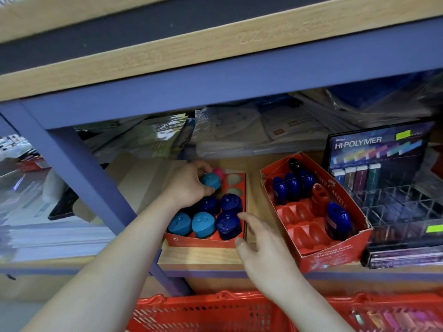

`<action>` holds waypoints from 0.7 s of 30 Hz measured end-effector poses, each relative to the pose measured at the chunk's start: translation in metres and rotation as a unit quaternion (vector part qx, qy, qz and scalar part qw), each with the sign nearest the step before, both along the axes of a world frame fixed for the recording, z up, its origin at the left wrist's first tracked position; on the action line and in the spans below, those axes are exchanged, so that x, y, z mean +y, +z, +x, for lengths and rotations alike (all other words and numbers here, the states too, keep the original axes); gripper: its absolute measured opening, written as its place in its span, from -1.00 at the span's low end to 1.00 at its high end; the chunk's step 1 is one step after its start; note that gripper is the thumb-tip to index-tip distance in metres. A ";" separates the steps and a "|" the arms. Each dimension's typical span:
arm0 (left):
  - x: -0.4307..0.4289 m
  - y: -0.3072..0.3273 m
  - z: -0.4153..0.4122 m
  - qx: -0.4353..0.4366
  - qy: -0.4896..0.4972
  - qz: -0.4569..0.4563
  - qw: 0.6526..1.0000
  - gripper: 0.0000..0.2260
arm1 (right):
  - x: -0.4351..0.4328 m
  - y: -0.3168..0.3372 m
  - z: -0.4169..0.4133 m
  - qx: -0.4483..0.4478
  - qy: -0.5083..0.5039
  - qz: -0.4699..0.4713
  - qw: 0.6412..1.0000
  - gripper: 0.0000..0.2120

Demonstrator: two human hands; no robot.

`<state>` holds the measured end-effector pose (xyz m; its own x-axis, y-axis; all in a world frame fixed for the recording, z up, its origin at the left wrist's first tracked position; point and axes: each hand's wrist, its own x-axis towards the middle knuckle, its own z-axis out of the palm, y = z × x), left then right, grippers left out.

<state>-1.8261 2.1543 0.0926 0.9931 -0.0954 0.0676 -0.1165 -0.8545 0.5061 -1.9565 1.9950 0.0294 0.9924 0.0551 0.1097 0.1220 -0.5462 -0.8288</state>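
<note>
The left hand is gripping a light teal rounded plastic sharpener at the back of the shallow red cardboard tray. Two round holes beside it are showing empty, so the sorting is probably nearing completion. The right hand, fingers relaxed, is steadying the tray's front corner.

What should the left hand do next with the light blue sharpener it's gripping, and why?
Probably lower it into one of the two empty holes beside it: the left hand grips the light blue sharpener over the red tray, and the right hand rests at its front corner.
</note>
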 end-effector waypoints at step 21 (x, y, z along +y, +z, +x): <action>0.000 -0.002 0.008 -0.043 -0.032 0.179 0.982 -0.80 | 0.002 -0.012 0.006 -0.011 -0.009 -0.040 0.999 -0.50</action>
<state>-1.8185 2.1538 0.0905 0.9765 -0.1905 0.1009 -0.2050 -0.9655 0.1608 -1.9500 1.9971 0.0176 0.9908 0.0470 0.1272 0.1291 -0.6133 -0.7792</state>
